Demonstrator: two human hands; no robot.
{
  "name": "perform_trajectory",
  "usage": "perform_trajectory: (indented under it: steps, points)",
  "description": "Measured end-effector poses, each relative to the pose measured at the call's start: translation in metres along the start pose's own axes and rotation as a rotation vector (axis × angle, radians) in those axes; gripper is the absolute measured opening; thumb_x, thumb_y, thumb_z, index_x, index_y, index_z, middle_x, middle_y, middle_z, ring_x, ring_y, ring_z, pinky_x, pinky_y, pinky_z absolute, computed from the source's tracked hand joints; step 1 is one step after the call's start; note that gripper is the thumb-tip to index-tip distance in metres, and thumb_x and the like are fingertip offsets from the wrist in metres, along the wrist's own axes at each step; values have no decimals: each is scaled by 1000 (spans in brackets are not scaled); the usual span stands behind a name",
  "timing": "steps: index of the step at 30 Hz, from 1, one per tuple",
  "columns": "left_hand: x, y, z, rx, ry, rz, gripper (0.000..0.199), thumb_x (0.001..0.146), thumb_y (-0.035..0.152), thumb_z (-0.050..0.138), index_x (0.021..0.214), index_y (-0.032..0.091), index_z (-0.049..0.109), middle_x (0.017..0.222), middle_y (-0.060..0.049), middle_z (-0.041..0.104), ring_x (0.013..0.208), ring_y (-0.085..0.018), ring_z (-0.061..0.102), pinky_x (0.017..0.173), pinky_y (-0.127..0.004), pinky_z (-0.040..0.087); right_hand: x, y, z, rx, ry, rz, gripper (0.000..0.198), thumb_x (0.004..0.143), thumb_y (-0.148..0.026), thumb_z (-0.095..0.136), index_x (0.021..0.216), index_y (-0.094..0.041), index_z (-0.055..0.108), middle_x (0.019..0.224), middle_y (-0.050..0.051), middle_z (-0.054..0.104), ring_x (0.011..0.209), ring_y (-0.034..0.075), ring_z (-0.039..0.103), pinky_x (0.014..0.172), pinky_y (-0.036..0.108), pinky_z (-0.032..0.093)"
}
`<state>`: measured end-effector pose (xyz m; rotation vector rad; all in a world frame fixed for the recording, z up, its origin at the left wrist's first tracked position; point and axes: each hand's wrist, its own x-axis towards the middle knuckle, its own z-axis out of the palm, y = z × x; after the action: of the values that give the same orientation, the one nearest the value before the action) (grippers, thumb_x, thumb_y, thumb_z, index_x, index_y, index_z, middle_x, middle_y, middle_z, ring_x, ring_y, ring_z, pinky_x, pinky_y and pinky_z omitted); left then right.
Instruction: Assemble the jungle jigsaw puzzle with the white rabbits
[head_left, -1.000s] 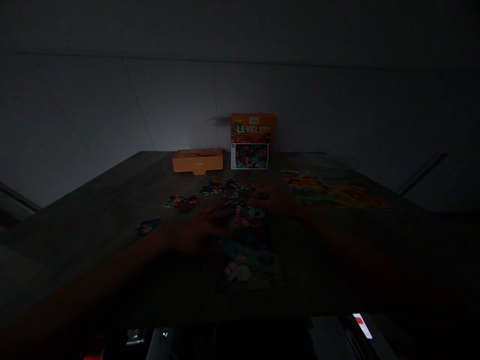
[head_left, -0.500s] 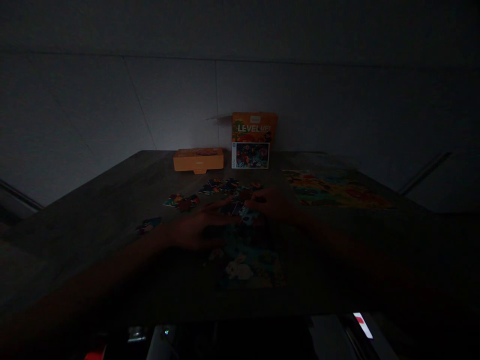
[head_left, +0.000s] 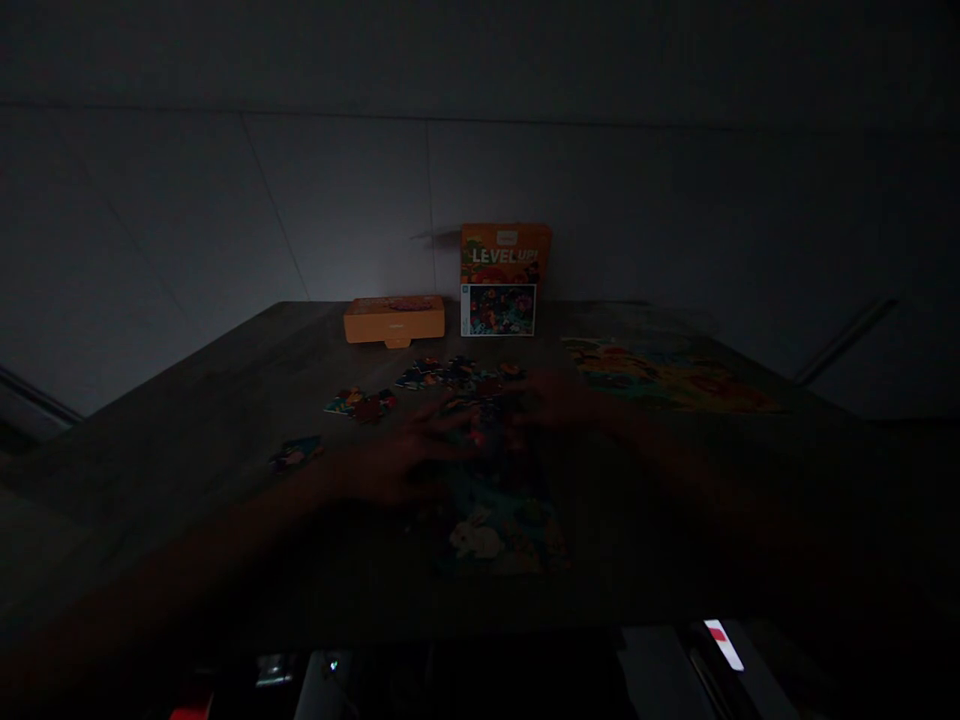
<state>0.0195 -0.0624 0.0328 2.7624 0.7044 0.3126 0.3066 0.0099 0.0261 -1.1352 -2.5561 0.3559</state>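
The scene is very dark. A partly joined jigsaw puzzle (head_left: pixel 510 545) with a white rabbit near its lower edge lies in front of me. My left hand (head_left: pixel 394 460) reaches over its left side, fingers stretched out and apart, with no piece visible in them. On the far right part of the puzzle is my right hand (head_left: pixel 559 398); its fingers point left and are dim and blurred, so whether they hold a piece is unclear. Loose jigsaw pieces (head_left: pixel 457 372) lie just beyond both hands. The puzzle's middle is partly covered by the fingers and shadow.
More puzzle pieces (head_left: pixel 361 404) lie to the left, with another small group (head_left: pixel 296 453) nearer me. An orange box (head_left: pixel 395 325) and an upright puzzle box (head_left: pixel 504 260) stand at the back by the wall. A colourful picture sheet (head_left: pixel 675 380) lies right on the table (head_left: pixel 187 400).
My right hand has shifted slightly right and its fingers have moved off the pale blue patch. My left hand stays almost in place. The puzzle's middle looks darker now.
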Motion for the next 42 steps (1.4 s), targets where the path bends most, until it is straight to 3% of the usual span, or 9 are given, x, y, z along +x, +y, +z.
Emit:
perform_trajectory:
  steps: [3,7,13,16,19,23,26,33,42]
  points:
    - [2,2,2,47,-102,-52,65,83,31,69,144,33,46,163,0,7,148,-38,-7,117,-65,13,-2,11,-7,-64,-133,-27,54,74,-44,75,123,-25,67,112,11,66,97,27,62,84,38,47]
    - [1,1,3,65,-107,-79,67,83,33,70,144,38,44,164,2,5,148,-40,-7,116,-66,12,-3,13,-6,-89,-158,30,45,70,-40,78,109,-19,72,105,11,65,93,25,62,78,33,47]
    - [0,-1,3,60,-122,-81,67,84,35,70,145,39,42,164,1,4,148,-40,-7,116,-66,11,1,17,-6,97,-29,169,34,67,-42,77,85,-15,67,85,7,69,77,20,62,65,28,44]
    - [1,0,2,57,-129,-90,68,84,35,69,145,40,41,164,2,2,148,-39,-8,116,-65,12,2,14,-10,334,108,123,25,74,-40,70,80,-16,67,81,5,69,76,19,64,69,29,45]
    - [1,1,2,59,-135,-102,69,83,35,70,145,40,41,164,2,1,148,-40,-7,116,-66,12,2,2,-5,479,90,54,26,75,-40,70,85,-16,68,84,4,70,79,19,65,71,28,47]
    - [-1,-1,1,70,-124,-97,67,84,34,70,144,40,42,164,1,4,148,-40,-6,115,-66,11,-2,-22,10,253,-65,-44,17,80,-32,69,86,-16,70,89,6,69,83,19,64,74,30,47]
    - [-1,-2,1,78,-107,-80,65,83,33,71,143,40,45,164,1,4,148,-41,-4,115,-66,12,-5,-34,16,75,-22,-130,12,81,-27,69,84,-16,71,110,12,63,102,23,60,88,36,46]
    - [-1,-1,1,43,-89,-66,65,83,36,70,143,41,45,164,1,9,148,-41,0,116,-65,14,-13,-39,18,83,-118,-189,64,65,-56,80,113,-19,60,120,11,60,113,28,54,95,40,43]
    - [-2,-6,2,19,-111,-84,65,85,41,68,145,40,43,163,-1,16,148,-40,2,116,-64,16,-9,-39,15,83,-106,-175,55,68,-54,80,105,-18,63,113,10,63,105,24,57,87,33,45]
